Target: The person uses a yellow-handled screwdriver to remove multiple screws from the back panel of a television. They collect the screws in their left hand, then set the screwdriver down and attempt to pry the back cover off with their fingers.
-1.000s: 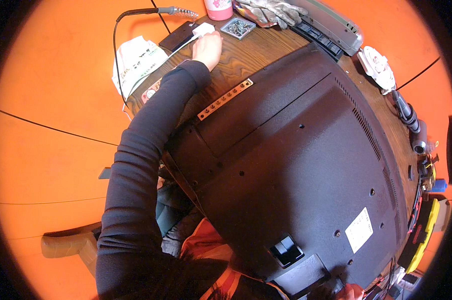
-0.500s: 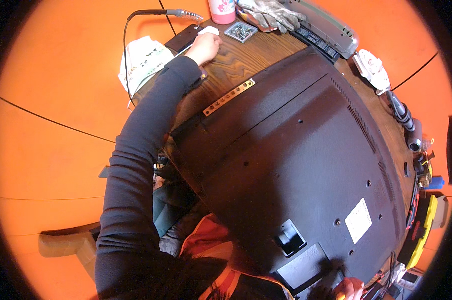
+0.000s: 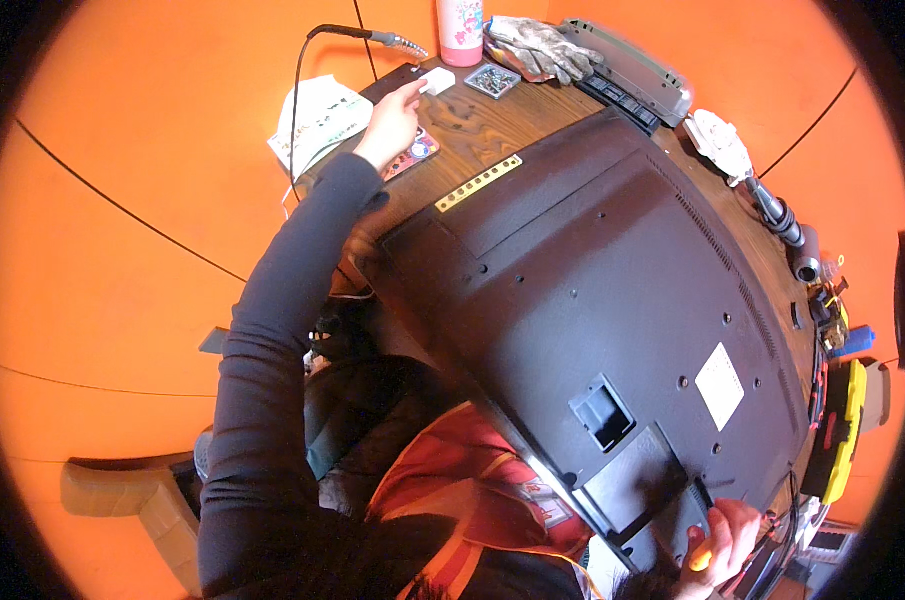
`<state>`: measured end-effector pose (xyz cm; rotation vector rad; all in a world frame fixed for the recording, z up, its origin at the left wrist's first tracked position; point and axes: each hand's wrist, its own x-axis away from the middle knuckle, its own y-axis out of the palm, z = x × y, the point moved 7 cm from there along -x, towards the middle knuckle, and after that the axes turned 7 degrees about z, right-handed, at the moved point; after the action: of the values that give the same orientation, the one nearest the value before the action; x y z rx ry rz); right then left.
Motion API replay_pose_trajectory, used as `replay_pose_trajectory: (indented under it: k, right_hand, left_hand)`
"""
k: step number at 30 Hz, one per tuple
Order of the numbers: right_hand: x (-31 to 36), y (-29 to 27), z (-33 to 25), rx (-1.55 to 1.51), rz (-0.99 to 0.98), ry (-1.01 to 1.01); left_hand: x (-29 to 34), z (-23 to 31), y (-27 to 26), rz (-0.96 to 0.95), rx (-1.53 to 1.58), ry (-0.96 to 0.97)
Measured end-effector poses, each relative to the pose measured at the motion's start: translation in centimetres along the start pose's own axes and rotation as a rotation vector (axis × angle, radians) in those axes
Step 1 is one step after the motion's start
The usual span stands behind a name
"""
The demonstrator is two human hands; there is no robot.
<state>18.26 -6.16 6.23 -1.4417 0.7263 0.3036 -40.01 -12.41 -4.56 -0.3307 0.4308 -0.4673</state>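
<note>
My left hand point(image 3: 390, 128) reaches to the far left of the wooden table with a finger stretched out to a small white block point(image 3: 437, 81), whose edge it meets or nearly meets. Beside the wrist lies a flat patterned red item point(image 3: 419, 152), partly covered. A large black panel, like the back of a flat-screen television point(image 3: 562, 300), fills most of the table. At its near right edge my right hand point(image 3: 727, 540) is closed around a tool with an orange handle point(image 3: 701, 556); its working end is hard to make out.
A clear tray of screws point(image 3: 492, 80), a pink-and-white bottle point(image 3: 460, 35) and grey work gloves point(image 3: 542, 48) stand at the back. A soldering iron point(image 3: 402, 44) hangs beside a white bag point(image 3: 317, 120). A hair-dryer-like tool point(image 3: 780, 215) and a yellow-edged case point(image 3: 844, 430) line the right.
The view has shifted. My left hand has drawn back slightly from the white block, uncovering the patterned item. My right hand has come further into view, showing the orange handle.
</note>
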Motion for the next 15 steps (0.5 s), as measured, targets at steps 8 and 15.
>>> replay_pose_trajectory:
  k: [8,15]
  right_hand:
    - [1.6,-3.2,-0.6,0.245,0.319,-0.107]
    - [4.2,-8.7,-3.8,0.551,0.581,0.042]
  left_hand:
    - [12.7,5.4,-2.6,0.104,0.104,0.207]
    - [23.6,11.0,-3.2,0.272,0.089,0.265]
